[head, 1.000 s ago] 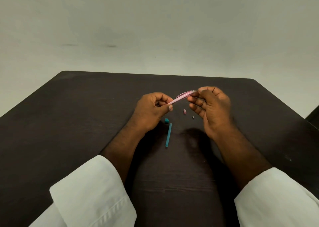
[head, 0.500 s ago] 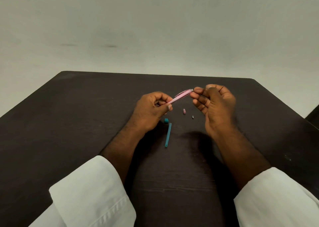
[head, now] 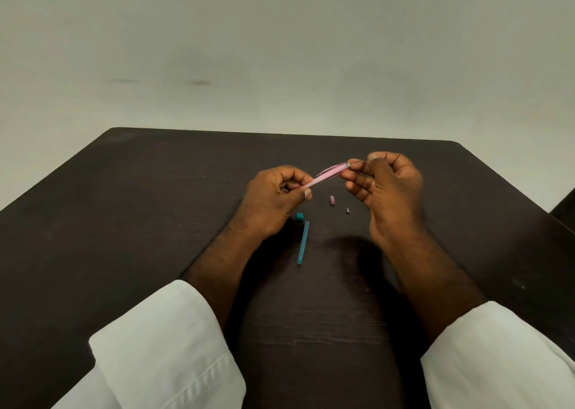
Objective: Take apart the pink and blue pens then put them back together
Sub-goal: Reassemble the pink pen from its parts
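Observation:
My left hand [head: 273,200] grips the lower end of the pink pen barrel [head: 329,175], which slants up to the right above the table. My right hand [head: 389,193] pinches a thin dark refill [head: 357,163] that sticks out of the barrel's upper end. On the table below lie a blue pen barrel [head: 303,243], a small blue cap piece [head: 299,217], a small pink piece [head: 332,200] and a tiny dark piece [head: 347,211].
The dark wooden table [head: 155,222] has its far edge in front of a pale wall. White sleeves cover both forearms near the front edge. A dark object shows at the far right edge of view.
My right hand has drawn away to the right and slightly up from the pink barrel, and a thin refill now shows between them. My left hand has stayed put.

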